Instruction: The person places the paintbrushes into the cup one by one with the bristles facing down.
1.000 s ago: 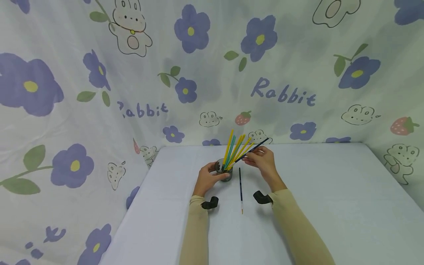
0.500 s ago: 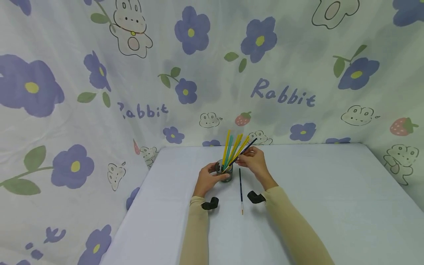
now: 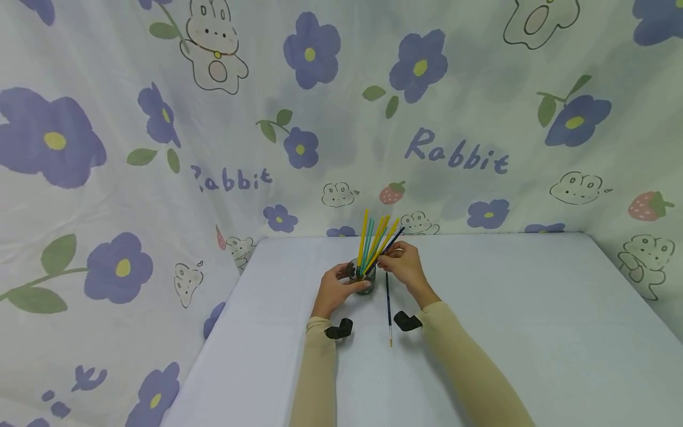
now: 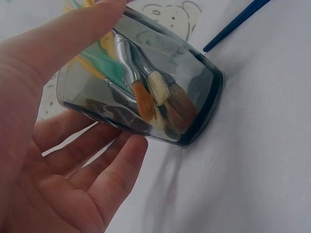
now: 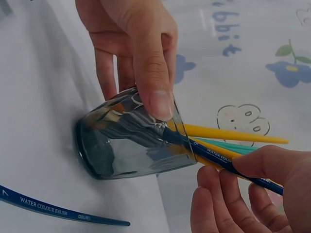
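My left hand [image 3: 336, 289] grips a smoky glass cup [image 4: 194, 87] standing on the table, thumb on the near side and fingers behind. Inside it are several paintbrushes, bristles down; yellow handles [image 5: 233, 133] and teal handles [image 3: 369, 237] fan out of the mouth. My right hand [image 3: 404, 265] pinches a dark blue watercolour brush [image 5: 216, 158] between thumb and fingers, its ferrule end inside the cup and the handle leaning right. A second dark blue brush [image 3: 389, 311] lies on the table just right of the cup, bristles toward me.
A white cloth covers the table [image 3: 533, 332]. Behind it hangs a curtain [image 3: 352, 118] printed with flowers and rabbits. Black wrist mounts [image 3: 339, 328] stick out from both sleeves over the table.
My right hand has moved left and a little down toward the cup, lowering the dark blue brush into it. My left hand and the brush on the table stay put.
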The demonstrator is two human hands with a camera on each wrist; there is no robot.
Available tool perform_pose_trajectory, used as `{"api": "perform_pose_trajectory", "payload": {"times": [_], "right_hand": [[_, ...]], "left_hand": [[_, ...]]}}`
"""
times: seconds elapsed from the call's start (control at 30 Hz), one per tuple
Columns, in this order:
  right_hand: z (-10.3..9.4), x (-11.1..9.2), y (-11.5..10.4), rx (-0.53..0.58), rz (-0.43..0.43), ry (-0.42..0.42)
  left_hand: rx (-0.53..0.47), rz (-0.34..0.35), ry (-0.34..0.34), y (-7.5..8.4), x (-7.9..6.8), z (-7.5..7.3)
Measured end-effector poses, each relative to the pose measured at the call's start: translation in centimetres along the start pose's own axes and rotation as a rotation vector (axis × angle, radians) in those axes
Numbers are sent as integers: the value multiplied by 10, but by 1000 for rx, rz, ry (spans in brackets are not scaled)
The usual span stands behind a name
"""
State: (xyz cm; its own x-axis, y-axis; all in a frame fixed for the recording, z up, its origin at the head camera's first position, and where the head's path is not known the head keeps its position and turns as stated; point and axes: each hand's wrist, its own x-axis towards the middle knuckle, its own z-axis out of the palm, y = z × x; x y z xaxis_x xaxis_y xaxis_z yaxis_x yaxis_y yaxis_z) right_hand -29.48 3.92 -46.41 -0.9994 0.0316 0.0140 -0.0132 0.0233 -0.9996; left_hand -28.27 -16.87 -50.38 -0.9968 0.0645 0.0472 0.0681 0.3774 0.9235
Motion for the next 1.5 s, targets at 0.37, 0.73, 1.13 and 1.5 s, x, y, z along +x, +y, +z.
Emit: {"api": "perform_pose_trajectory", "payload": {"times": [0.37,0.73,1.13,1.5], "right_hand": [[-2,-3,3,-40,11,-10],[-17,-7,2,-110,61,-62],[-38,-11,4,-189,120,-84],[-45,-24,23,-322,177,-16]], "left_hand": [[19,8,-1,0,-1,0],[27,22,-11,-1,0,-2],[21,4,-8,1,-1,-2],[22,12,-15,0,-1,-2]]}}
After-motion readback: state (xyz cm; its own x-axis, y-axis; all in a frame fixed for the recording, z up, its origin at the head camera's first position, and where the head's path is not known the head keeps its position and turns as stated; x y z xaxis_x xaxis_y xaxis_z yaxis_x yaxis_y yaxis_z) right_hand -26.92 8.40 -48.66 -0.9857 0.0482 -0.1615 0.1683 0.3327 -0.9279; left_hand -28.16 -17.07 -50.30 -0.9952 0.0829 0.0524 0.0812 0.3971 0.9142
